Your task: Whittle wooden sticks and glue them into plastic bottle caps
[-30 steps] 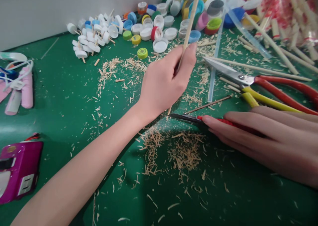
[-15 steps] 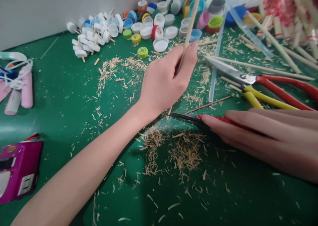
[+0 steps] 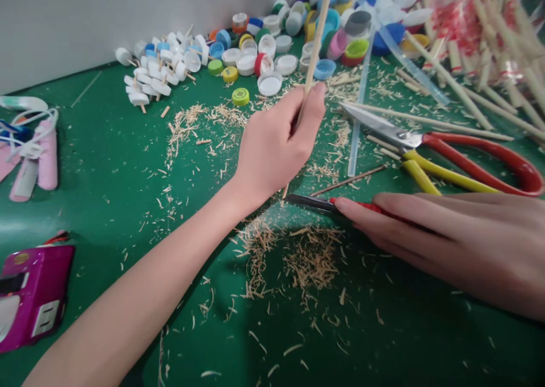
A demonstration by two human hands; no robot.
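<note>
My left hand (image 3: 276, 140) is closed around a slim wooden stick (image 3: 318, 41), which stands tilted with its thick end up. Below the fist, the stick's lower tip points down at the table. My right hand (image 3: 447, 239) grips a red-handled knife (image 3: 309, 201), its dark blade lying level, with the tip at or very near the stick's lower end. Most of the handle is hidden by the fingers. Curled wood shavings (image 3: 315, 256) lie in a heap just under the blade, and more are scattered around both hands.
Large scissors (image 3: 378, 126) with red and yellow handles lie beyond my right hand. Plastic bottle caps (image 3: 268, 63) and white caps on sticks (image 3: 153, 72) fill the back. Bagged sticks (image 3: 477, 29) lie at right; a magenta box (image 3: 38, 296) and glue guns (image 3: 42, 148) at left.
The view has shifted slightly, so the scissors and caps appear a little further left. Both hands keep their grips; the stick and blade stay close together, with little visible movement between them.
</note>
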